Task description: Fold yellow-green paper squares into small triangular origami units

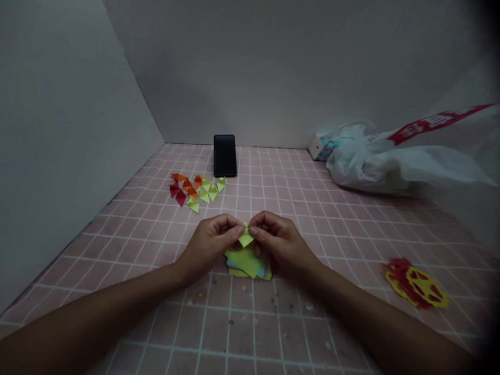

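Pinching a small folded yellow paper (246, 239) between thumbs and fingers, a person's left hand (214, 237) and right hand (277, 237) work just above a paper stack (244, 263) on a pink checked tabletop (312, 224). Farther back to the left, red, orange and yellow folded pieces (191, 191) lie near a black phone (225, 156), while a white plastic bag (363, 169) and red-and-yellow cutouts (414, 284) sit at right.
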Motion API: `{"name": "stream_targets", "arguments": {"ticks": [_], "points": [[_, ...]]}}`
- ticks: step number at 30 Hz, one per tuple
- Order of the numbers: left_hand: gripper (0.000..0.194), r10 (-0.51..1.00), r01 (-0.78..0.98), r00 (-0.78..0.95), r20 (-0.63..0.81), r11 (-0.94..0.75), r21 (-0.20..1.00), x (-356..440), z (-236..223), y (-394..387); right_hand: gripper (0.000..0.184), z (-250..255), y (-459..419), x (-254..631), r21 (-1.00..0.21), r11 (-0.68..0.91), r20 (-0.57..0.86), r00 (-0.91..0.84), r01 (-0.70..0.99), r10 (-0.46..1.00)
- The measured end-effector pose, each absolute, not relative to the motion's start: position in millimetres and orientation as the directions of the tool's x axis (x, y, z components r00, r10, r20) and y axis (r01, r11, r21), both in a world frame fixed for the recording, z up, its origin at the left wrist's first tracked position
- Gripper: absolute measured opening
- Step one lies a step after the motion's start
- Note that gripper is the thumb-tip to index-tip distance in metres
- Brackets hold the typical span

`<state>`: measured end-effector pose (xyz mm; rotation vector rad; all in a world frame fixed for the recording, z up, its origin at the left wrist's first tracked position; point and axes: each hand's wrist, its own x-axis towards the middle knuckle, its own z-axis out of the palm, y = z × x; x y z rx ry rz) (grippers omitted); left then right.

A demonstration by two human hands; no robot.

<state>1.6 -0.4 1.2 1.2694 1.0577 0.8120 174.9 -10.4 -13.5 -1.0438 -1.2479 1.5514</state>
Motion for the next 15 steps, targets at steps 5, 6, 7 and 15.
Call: {"name": "stream_targets", "arguments": {"ticks": [5, 6, 7, 15], "points": [[0.023, 0.92, 0.056, 0.352, -0.173, 0.164, 0.985, -1, -2, 1, 0.014, -15, -10, 176, -0.983, -0.129, -0.089, -0.279, -0.128, 0.956], [0.023, 0.918, 0.05, 0.352, -0.182, 0.176, 0.983, -1, -2, 1, 0.014, -15, -10, 176, -0.984, -0.126, -0.088, -0.279, -0.124, 0.956], [0.022, 0.916, 0.041, 0.352, -0.192, 0.19, 0.981, -1, -3, 2, 0.013, -16, -10, 176, -0.985, -0.123, -0.086, -0.278, -0.12, 0.957], [0.023, 0.9, -0.051, 0.379, -0.214, 0.251, 0.967, -1, -10, 5, 0.013, -16, -9, 176, -0.991, -0.083, -0.052, -0.277, -0.103, 0.959]]}}
